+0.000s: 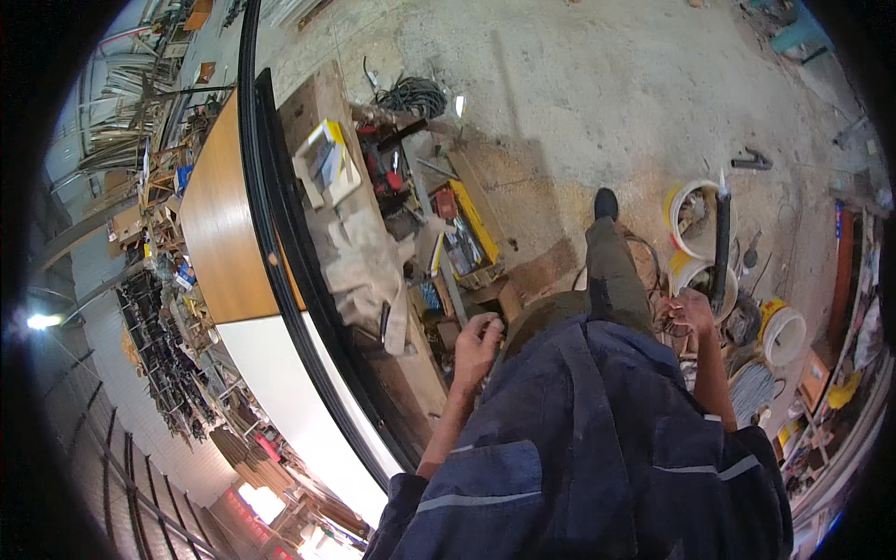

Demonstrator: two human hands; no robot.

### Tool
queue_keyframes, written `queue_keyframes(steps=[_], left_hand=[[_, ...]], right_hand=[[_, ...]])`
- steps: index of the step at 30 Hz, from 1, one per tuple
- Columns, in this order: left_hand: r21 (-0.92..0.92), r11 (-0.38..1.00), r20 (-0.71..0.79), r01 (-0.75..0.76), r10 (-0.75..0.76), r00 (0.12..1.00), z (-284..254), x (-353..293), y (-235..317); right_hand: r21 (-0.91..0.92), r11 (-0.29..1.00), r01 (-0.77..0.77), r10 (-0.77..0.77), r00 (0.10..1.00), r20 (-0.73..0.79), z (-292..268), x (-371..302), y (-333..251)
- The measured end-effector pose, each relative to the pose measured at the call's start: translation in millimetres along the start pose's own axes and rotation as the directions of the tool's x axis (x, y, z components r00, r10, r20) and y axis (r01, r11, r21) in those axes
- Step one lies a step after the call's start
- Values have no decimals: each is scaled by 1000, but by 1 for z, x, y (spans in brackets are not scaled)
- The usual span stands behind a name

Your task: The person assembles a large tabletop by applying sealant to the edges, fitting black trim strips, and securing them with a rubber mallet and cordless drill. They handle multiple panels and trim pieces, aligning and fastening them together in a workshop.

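Note:
My left hand (477,347) hangs beside my left hip, its fingers loosely bent and apart, with nothing seen in it. Nearest to it is a wooden workbench (422,378) strewn with tools. My right hand (692,311) is out by my right side, fingers loosely bent and apart, and no held thing shows in it. Just beyond it, a black sealant tube (721,243) with a pale nozzle stands tilted up among white buckets (679,222). In the picture the tube's lower end lies close to the hand; whether they touch cannot be told.
At my left a long black-framed panel (264,359) stands along the bench. A crumpled beige cloth (359,271) and a yellow-edged toolbox (478,224) lie there. Coiled black cable (411,97) rests on the concrete floor (579,103). A wire coil (752,390) lies at my right.

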State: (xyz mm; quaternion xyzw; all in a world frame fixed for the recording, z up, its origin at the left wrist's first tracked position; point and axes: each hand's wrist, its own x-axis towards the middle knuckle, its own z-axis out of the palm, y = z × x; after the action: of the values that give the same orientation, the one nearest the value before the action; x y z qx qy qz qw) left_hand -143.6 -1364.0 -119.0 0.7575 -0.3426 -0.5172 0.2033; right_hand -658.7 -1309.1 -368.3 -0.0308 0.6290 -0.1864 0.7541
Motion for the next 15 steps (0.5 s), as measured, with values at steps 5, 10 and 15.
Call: queue_keyframes(steps=[5,10,15], left_hand=[[2,1000,17,-3,3,1000,21,69,74],[-54,997,-23,-50,49,999,4,146,101],[90,990,-212,-105,122,970,-25,265,66]], right_hand=[[-447,856,257,-338,935,-109,34,1,-170],[-443,887,128,-228,956,-182,92,6,-316],[-333,898,288,-360,916,-179,164,10,-370]])
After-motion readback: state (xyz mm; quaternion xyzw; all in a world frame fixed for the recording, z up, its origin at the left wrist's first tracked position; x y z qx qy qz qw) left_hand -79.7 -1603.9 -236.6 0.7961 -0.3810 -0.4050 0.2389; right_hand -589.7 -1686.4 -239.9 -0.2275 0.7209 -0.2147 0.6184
